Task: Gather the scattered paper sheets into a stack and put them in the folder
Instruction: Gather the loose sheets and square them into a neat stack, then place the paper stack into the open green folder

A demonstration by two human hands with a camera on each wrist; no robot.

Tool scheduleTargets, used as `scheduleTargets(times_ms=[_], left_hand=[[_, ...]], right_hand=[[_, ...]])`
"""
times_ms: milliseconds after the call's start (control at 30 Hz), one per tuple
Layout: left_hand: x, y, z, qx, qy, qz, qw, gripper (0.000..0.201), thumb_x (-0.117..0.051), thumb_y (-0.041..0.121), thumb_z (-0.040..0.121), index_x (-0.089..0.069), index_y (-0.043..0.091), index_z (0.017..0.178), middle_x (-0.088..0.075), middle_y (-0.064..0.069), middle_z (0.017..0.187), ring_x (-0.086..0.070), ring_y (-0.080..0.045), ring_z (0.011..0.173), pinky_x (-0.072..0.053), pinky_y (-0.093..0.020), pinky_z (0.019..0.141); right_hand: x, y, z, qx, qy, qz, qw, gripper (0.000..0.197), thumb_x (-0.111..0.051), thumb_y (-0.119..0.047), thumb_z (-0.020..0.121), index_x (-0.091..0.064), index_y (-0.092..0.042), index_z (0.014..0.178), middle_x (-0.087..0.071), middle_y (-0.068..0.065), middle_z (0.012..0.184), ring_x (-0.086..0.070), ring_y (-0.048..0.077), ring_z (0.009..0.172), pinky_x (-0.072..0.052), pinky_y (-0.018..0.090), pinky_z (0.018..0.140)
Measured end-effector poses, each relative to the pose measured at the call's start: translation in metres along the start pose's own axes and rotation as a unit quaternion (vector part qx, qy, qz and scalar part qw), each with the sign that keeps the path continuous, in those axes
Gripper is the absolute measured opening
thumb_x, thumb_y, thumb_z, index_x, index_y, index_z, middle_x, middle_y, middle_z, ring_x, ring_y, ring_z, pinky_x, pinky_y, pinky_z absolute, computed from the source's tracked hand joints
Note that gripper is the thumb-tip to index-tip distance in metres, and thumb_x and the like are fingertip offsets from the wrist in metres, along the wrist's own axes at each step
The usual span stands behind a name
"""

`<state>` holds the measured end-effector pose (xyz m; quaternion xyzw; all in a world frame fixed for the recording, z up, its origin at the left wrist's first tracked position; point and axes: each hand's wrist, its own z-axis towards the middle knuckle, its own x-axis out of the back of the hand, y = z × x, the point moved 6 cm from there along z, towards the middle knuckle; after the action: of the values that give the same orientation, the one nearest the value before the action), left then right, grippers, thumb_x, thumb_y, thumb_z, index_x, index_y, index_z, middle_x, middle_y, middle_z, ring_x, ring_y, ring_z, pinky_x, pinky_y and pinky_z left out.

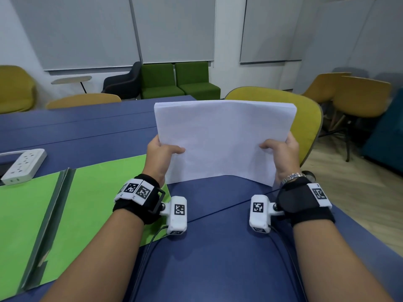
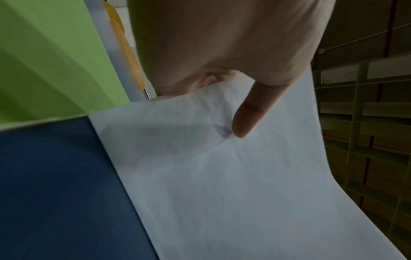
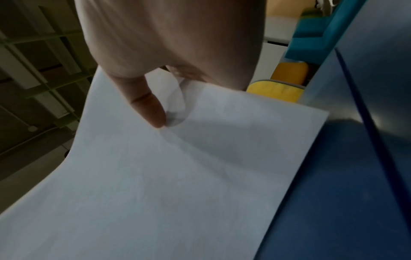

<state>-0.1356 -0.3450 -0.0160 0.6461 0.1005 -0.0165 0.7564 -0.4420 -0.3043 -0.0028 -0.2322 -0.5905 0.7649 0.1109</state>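
Observation:
A stack of white paper sheets [image 1: 222, 140] stands upright on its lower edge on the blue table [image 1: 218, 247], slightly bowed. My left hand [image 1: 162, 152] pinches its left side, thumb on the near face. My right hand [image 1: 281, 152] pinches the right side the same way. In the left wrist view the thumb [image 2: 246, 119] presses the paper sheets [image 2: 222, 184]; in the right wrist view the thumb [image 3: 149, 109] presses the paper sheets [image 3: 155, 176]. The green folder [image 1: 91, 199] lies open and flat to the left, its spine [image 1: 48, 225] running toward me.
A white power strip [image 1: 23, 165] lies at the table's left edge behind the folder. A yellow chair [image 1: 305, 118] stands just behind the paper at the table's far right side. More chairs and green sofas [image 1: 178, 81] line the walls.

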Motion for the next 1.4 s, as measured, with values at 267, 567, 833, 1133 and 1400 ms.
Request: scheduleTargets(times_ms=[267,567,833,1133,1400], left_hand=[[0.005,-0.002,0.0,0.015,-0.008,0.0,1.0,0.045,-0.073,-0.001,0.053,-0.07,0.006,0.098,-0.077,-0.006,0.095,-0.07,-0.027,0.087,-0.056,-0.037,0.083],[0.004,-0.004,0.0,0.028,-0.016,0.02,0.999,0.058,-0.075,-0.005,0.055,-0.067,-0.005,0.113,-0.077,-0.01,0.106,-0.072,-0.028,0.094,-0.058,-0.038,0.087],[0.004,0.0,0.002,0.025,-0.017,0.051,0.998,0.046,-0.07,-0.019,0.072,-0.068,0.001,0.113,-0.076,-0.007,0.105,-0.071,-0.026,0.095,-0.057,-0.035,0.087],[0.006,0.04,-0.017,-0.003,-0.038,0.065,0.997,0.041,-0.069,-0.018,0.08,-0.069,0.002,0.116,-0.076,-0.007,0.109,-0.073,-0.022,0.094,-0.059,-0.033,0.084],[0.06,0.049,-0.038,0.079,0.093,-0.088,0.989,0.037,-0.066,-0.019,0.082,-0.069,-0.004,0.116,-0.076,-0.014,0.109,-0.073,-0.028,0.092,-0.063,-0.034,0.078]], right_hand=[[0.0,-0.001,-0.002,-0.014,-0.008,-0.012,1.0,0.033,-0.056,0.017,0.073,-0.06,-0.016,0.074,-0.062,-0.005,0.07,-0.056,0.016,0.068,-0.045,0.023,0.059],[0.002,0.001,-0.001,-0.024,-0.006,-0.014,1.0,0.031,-0.056,0.013,0.068,-0.059,-0.017,0.073,-0.062,-0.004,0.072,-0.055,0.019,0.073,-0.045,0.022,0.059],[0.004,0.002,0.002,-0.035,0.003,-0.037,0.999,0.033,-0.053,0.017,0.071,-0.058,-0.015,0.073,-0.061,-0.003,0.072,-0.054,0.018,0.071,-0.044,0.025,0.061],[0.002,-0.013,0.002,-0.017,0.006,-0.02,1.0,0.032,-0.057,0.014,0.075,-0.061,-0.012,0.092,-0.063,-0.003,0.083,-0.056,0.016,0.074,-0.046,0.019,0.056],[-0.03,-0.027,-0.02,-0.047,-0.006,-0.034,0.998,0.081,-0.07,-0.059,0.084,-0.035,-0.027,0.149,-0.043,-0.005,0.146,-0.046,0.016,0.128,-0.042,0.047,0.107]])
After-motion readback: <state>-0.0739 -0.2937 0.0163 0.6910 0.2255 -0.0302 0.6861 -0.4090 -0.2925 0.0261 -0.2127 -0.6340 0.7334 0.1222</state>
